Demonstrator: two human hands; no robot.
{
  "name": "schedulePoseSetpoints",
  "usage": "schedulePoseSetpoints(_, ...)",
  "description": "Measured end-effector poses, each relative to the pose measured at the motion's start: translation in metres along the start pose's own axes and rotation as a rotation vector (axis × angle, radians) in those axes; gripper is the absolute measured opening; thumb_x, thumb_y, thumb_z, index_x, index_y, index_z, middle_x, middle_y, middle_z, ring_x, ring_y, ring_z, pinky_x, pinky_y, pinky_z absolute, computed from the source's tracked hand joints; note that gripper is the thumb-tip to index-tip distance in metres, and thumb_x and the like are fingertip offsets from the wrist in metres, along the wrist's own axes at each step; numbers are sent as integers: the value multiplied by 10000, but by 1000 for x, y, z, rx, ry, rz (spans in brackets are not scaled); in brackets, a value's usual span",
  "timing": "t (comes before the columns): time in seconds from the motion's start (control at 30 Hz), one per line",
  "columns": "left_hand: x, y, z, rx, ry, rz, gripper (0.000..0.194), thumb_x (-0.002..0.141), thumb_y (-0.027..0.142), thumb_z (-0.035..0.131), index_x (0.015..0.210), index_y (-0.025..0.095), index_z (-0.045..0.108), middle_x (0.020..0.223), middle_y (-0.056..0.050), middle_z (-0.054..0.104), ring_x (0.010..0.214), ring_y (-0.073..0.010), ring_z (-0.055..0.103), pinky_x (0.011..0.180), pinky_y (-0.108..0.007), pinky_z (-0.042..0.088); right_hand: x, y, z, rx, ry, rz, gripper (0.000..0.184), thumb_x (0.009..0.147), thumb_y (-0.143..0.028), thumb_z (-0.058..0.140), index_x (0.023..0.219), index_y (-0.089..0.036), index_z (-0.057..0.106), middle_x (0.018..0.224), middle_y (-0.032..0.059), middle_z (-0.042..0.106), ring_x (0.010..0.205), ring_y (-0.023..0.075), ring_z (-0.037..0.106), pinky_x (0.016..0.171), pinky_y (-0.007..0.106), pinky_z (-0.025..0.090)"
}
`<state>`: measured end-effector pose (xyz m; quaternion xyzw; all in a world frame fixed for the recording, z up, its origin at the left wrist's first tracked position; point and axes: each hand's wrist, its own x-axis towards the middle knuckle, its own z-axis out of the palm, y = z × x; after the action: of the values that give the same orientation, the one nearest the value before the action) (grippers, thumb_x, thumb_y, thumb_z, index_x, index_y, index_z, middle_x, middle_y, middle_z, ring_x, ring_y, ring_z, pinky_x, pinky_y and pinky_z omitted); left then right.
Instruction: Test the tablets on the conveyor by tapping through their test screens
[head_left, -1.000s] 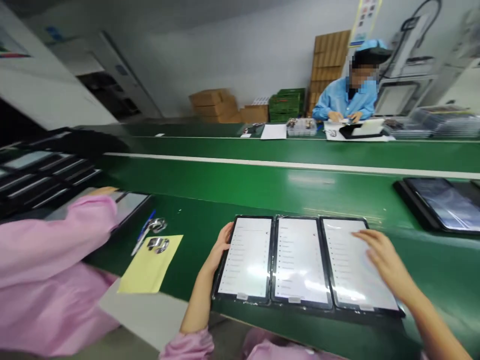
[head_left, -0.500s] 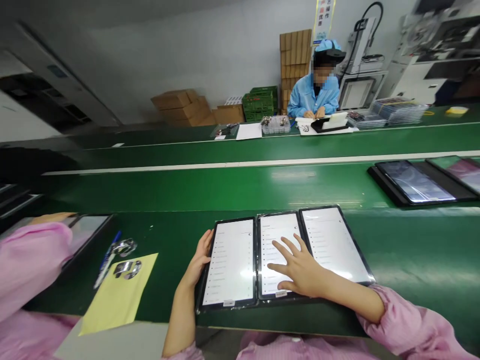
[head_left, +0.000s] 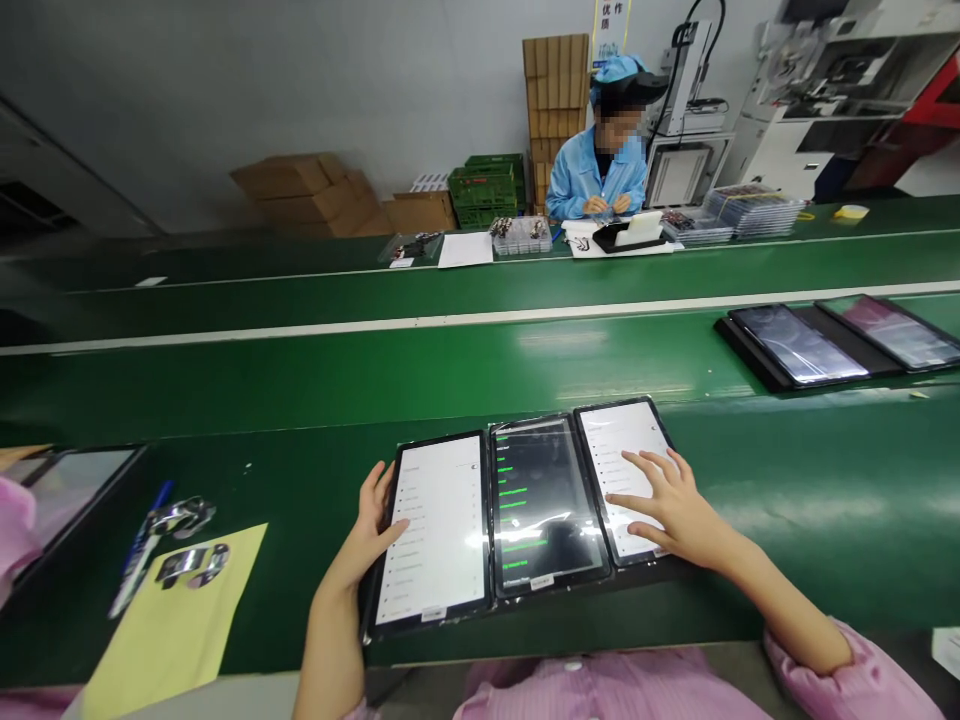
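Three tablets lie side by side on the green bench in front of me. The left tablet (head_left: pixel 439 530) and the right tablet (head_left: pixel 616 430) glow with white list screens. On the middle tablet (head_left: pixel 551 505) the screen is black with green lines of text. My left hand (head_left: pixel 371 530) rests at the left tablet's left edge, thumb over its screen and the other fingers along the side. Above the right tablet my right hand (head_left: pixel 671 505) spreads its fingers, their tips at the screen; whether they touch it I cannot tell.
A yellow paper (head_left: pixel 180 620) with shiny metallic pieces lies left, beside a blue pen (head_left: pixel 146 530). A pink sleeve (head_left: pixel 15 530) of a neighbour shows at the left edge. Dark tablets (head_left: pixel 799 345) lie on a black tray at right. Across the bench sits a co-worker (head_left: pixel 600 175) in blue.
My right hand moved from the right tablet to the middle one, then back to the right. The middle screen turned from white to black with green text. The view shifted rightward.
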<state>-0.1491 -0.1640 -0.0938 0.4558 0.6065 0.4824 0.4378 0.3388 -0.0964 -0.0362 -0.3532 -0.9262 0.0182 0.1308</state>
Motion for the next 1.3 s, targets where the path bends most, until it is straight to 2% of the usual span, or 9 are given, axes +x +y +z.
schedulePoseSetpoints(0.13, -2, 1, 6, -64, 14, 22, 1164, 632, 541, 828, 1534, 290, 136, 1619, -133, 194, 1489, -355, 147, 1212, -540, 127, -5, 8, -9, -21, 116, 93, 290, 980, -507, 530, 1001, -327, 756, 1423, 114, 440, 1281, 349, 388, 1088, 639, 207)
schedulePoseSetpoints(0.23, -3, 2, 10, -257, 70, 1, 953, 737, 612, 700, 1513, 301, 242, 1602, -88, 270, 1484, -330, 191, 1216, -517, 158, 2, -1, -15, -8, 168, 97, 311, 1004, -475, 482, 1064, -305, 736, 1391, 136, 460, 1266, 333, 399, 1080, 621, 237)
schedulePoseSetpoints(0.4, -4, 5, 8, -356, 49, -34, 914, 682, 457, 740, 1481, 315, 318, 1589, -59, 309, 1474, -339, 215, 1210, -522, 187, 30, -50, -2, 20, 78, 21, 363, 947, -541, 580, 1251, -356, 650, 1450, 117, 420, 1292, 347, 362, 1091, 615, 196)
schedulePoseSetpoints(0.6, -9, -3, -1, -325, -83, -11, 1052, 630, 392, 776, 1520, 319, 218, 1638, -69, 168, 1483, -372, 150, 1196, -537, 186, 54, -93, 28, -30, 16, -20, 513, 899, -655, 590, 1313, -353, 601, 1493, 138, 375, 1321, 377, 318, 1090, 646, 109)
schedulePoseSetpoints(0.7, -13, -3, -4, -270, -124, -6, 1052, 657, 407, 767, 1529, 318, 186, 1647, -65, 122, 1490, -356, 132, 1205, -520, 156, 48, -89, 29, -32, 12, 10, 533, 889, -653, 605, 1331, -354, 582, 1498, 137, 366, 1329, 371, 309, 1093, 656, 104)
schedulePoseSetpoints(0.8, -15, 2, -5, -183, -144, -10, 1029, 681, 410, 761, 1530, 303, 189, 1649, -64, 110, 1501, -342, 76, 1212, -513, 134, 27, -70, 22, -16, 63, 85, 489, 929, -586, 583, 1349, -335, 569, 1486, 144, 369, 1328, 357, 313, 1106, 638, 138)
schedulePoseSetpoints(0.93, -16, 3, -7, -48, -83, -11, 1082, 653, 386, 803, 1537, 280, 187, 1642, -86, 136, 1502, -348, 62, 1219, -508, 108, -9, -42, 11, -72, 131, 240, 341, 978, -453, 523, 1265, -309, 636, 1458, 134, 385, 1280, 350, 359, 1104, 622, 183)
schedulePoseSetpoints(1.07, -14, -8, -6, -123, 2, -57, 1075, 654, 420, 785, 1537, 338, 176, 1632, -58, 194, 1483, -361, 170, 1199, -538, 203, -32, -29, 10, -168, 180, 353, 309, 986, -433, 492, 1245, -349, 640, 1419, 118, 410, 1253, 344, 379, 1087, 650, 173)
schedulePoseSetpoints(1.3, -13, -4, 4, -259, 91, -103, 954, 694, 408, 749, 1494, 379, 231, 1615, -20, 255, 1486, -328, 180, 1206, -531, 211, -27, -35, 11, -148, 256, 346, 312, 993, -398, 453, 1218, -282, 635, 1387, 130, 438, 1241, 328, 401, 1101, 614, 184)
